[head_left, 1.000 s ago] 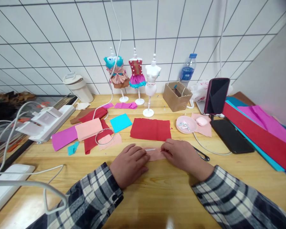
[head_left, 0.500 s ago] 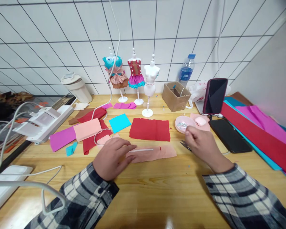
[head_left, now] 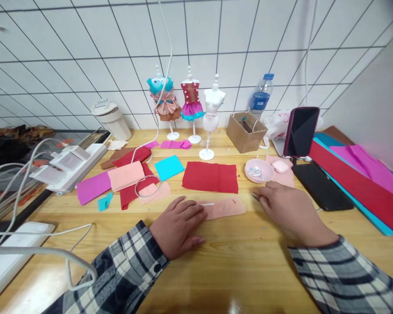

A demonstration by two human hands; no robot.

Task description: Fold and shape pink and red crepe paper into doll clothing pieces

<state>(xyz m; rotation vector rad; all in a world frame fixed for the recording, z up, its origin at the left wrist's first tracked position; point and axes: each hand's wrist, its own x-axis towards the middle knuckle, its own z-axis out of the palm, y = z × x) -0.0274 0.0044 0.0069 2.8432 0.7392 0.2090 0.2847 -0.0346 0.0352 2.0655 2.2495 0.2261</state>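
My left hand [head_left: 180, 226] lies spread, palm down, its fingertips pressing on the left end of a peach fabric strip [head_left: 229, 209]. A narrow white strip [head_left: 208, 204] rests on that fabric and runs under the fingers. Beyond it a red fabric rectangle [head_left: 210, 177] lies flat. My right hand [head_left: 290, 211] is low over the table with curled fingers, closed over a pair of small scissors; only the dark tips [head_left: 255, 197] stick out to the left. Just behind that hand is a pink dish [head_left: 259, 171] of small beads.
Three small dress forms [head_left: 212, 104] stand at the back, two of them dressed. Fabric pieces [head_left: 94, 187] and a metal ring [head_left: 148, 186] lie left. A cardboard box [head_left: 247, 133], bottle [head_left: 261, 96], propped phone [head_left: 303, 131] and black phone [head_left: 322, 185] are right. White cables [head_left: 81, 261] cross the left side.
My left hand has moved right and flattened further onto the peach strip. My right hand has come down over the scissors, covering more of them. The view has shifted slightly left.
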